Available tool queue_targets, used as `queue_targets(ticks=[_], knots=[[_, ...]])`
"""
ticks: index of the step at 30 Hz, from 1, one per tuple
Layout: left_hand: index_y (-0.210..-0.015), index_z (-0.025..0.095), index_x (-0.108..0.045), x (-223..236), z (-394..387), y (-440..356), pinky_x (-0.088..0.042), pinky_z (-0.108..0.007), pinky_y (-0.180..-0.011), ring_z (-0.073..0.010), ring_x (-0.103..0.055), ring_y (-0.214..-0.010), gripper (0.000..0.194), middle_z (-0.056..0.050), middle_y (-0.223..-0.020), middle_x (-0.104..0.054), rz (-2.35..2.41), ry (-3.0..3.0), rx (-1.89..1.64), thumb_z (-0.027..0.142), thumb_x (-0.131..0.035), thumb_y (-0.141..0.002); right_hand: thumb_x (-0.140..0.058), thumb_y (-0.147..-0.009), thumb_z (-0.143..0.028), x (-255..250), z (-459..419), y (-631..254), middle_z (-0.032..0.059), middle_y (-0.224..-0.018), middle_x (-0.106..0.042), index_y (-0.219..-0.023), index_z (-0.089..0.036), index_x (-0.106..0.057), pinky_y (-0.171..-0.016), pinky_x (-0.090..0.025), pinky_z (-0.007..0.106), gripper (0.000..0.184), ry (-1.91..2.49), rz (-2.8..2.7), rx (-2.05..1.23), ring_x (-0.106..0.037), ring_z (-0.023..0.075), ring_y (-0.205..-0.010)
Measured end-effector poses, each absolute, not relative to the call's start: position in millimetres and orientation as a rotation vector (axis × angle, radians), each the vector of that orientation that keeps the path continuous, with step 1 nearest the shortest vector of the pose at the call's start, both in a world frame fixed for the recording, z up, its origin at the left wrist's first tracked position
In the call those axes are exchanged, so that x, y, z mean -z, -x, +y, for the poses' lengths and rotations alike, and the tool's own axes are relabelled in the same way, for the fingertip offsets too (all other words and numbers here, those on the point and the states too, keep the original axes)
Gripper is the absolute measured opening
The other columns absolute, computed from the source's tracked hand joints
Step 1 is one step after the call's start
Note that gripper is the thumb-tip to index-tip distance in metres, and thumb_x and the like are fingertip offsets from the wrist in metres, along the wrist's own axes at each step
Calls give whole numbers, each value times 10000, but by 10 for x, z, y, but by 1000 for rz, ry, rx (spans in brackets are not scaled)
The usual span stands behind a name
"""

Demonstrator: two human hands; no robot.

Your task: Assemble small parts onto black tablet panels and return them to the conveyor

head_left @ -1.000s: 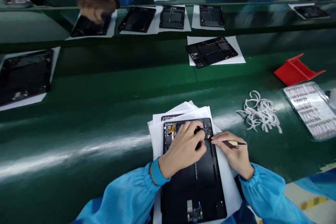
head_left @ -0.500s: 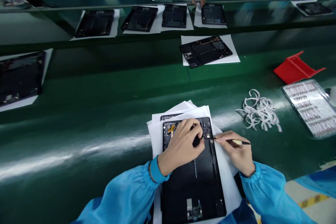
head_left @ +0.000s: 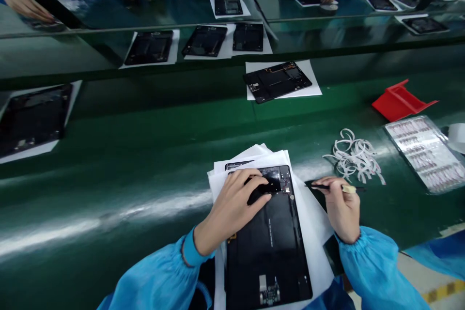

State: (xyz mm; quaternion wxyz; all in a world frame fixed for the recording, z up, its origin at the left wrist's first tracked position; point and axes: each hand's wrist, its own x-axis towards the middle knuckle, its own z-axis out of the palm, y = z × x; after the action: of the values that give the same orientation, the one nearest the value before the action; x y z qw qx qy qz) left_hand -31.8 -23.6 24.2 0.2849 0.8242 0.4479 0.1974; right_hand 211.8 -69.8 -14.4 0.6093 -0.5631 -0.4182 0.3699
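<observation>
Left hand (head_left: 238, 193) lies loosely spread across the upper end of the tablet (head_left: 269, 252), fingers bent and thumb apart, probably to steady it; whether it pinches anything beneath, I cannot tell. The right hand (head_left: 339, 206) is curled round a slim tool (head_left: 348, 189), perhaps for fine control, its tip pointing left, just clear of the tablet's right edge. The tablet rests lengthwise on paper (head_left: 316, 232), likely to guard it from the table (head_left: 145, 164). Both sleeves (head_left: 160, 271) slant inward.
</observation>
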Motion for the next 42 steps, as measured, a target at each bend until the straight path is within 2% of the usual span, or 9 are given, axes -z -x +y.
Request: queue_targets(ticks=[2, 5, 11, 15, 22, 28, 34, 38, 42], knots=[[-1058, 208, -606, -176, -272, 369, -418, -435, -904, -269, -509, -1086, 188, -79, -1141, -566, 1234, -2205, -513, 257, -631, -878, -454, -974, -408, 100, -694, -2092, 42, -805, -669, -782, -207, -630, -775, -557, 372, 329, 1240, -939, -889, -667, 197, -814], [-925, 204, -625, -82, -305, 346, -409, -425, -925, -248, -507, -1081, 46, -62, -1127, -561, 1251, -2121, -530, 213, -631, -880, -426, -988, -378, -34, -743, -1971, 53, -821, -665, -820, -197, -639, -786, -531, 346, 326, 1324, -1048, -842, -655, 189, -808], [-836, 211, -630, -282, -518, 364, -450, -351, -851, -198, -565, -943, 50, -38, -964, -604, 1161, -2000, -813, 177, -638, -872, -533, -937, -297, -298, -958, -1562, -11, -716, -642, -1107, -220, -643, -560, -485, 210, 217, 1413, -1649, -874, -597, 118, -578], [-825, 208, -619, -488, -882, 582, -478, -267, -689, -162, -594, -773, 78, -33, -823, -617, 1049, -1890, -925, 170, -605, -891, -523, -953, -243, -311, -1127, -1361, -6, -651, -624, -1013, -201, -672, -552, -465, 239, 166, 1108, -1999, -661, -587, 124, -551], [-687, 190, -565, -317, -1443, 764, -446, -230, -559, -136, -549, -593, 276, -15, -644, -563, 1135, -1422, -942, 380, -624, -879, -354, -999, -175, -223, -1334, -1297, 25, -664, -607, -1098, -129, -642, -580, -444, 296, 308, 939, -2248, -443, -562, 147, -572], [-862, 169, -592, -384, -1580, 625, -465, -255, -577, -147, -563, -600, 521, -30, -696, -585, 1038, -920, -766, 684, -572, -788, -365, -980, -106, -338, -1328, -1314, 10, -550, -539, -1015, -74, -664, -475, -356, 304, 303, 873, -2302, -186, -490, 146, -497], [-734, 126, -651, -460, -1461, 499, -486, -247, -580, -138, -589, -558, 384, -57, -657, -663, 1083, -868, -556, 504, -677, -798, -390, -987, -153, -357, -1432, -1424, 11, -613, -616, -1140, -126, -621, -549, -452, 294, 279, 1012, -2248, -346, -574, 150, -542], [-797, 149, -717, -432, -1418, 412, -500, -246, -615, -167, -627, -632, 269, -50, -680, -690, 1110, -1149, -574, 388, -615, -868, -443, -993, -263, -441, -1510, -1562, 14, -662, -662, -1120, -163, -630, -576, -486, 277, 247, 1181, -2214, -469, -631, 147, -563], [-862, 192, -712, -460, -1376, 301, -495, -229, -655, -162, -646, -689, 249, -41, -773, -706, 1044, -1575, -574, 246, -486, -950, -314, -1017, -192, -557, -1540, -1671, 29, -624, -652, -1130, -88, -619, -555, -489, 288, 341, 1178, -2371, -275, -632, 161, -548]])
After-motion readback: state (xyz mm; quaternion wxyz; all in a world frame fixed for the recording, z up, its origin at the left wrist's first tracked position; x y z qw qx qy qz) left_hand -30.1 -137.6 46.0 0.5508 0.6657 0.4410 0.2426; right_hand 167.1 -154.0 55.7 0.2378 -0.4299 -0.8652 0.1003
